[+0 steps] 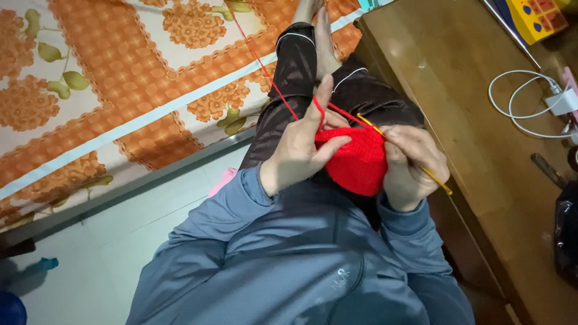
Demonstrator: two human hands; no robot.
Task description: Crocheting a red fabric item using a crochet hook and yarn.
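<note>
Head view looks down at our lap, where we sit and work with red yarn. Our left hand (pixel 298 150) pinches the red crochet piece (pixel 355 159) with the thumb across its front, and the pointing finger sticks up toward 12 o'clock. The red yarn strand (pixel 265 66) goes over that finger and runs away toward 11 o'clock, across the orange flowered bedspread (pixel 120 78). Our right hand (pixel 412 165) is curled shut around the yellow crochet hook (pixel 397 147), with the fingers pressed close together on it.

The red piece sits in the middle of the picture, between both hands and above our dark trousers (pixel 301 78). It touches both hands.

We think we are in the middle of making a stitch at the top edge of the red piece. The next move, we think, needs the finger to keep the yarn tight, and the hook tip has to catch the thin strand without slipping out of the loop.

The hook is long and thin. Its long line runs from 4 o'clock up to 10 o'clock. The working tip points toward 10 o'clock, near the top of the red piece, and the back end pokes out past our right hand toward the wooden table (pixel 481 120) at 3 o'clock.
</note>
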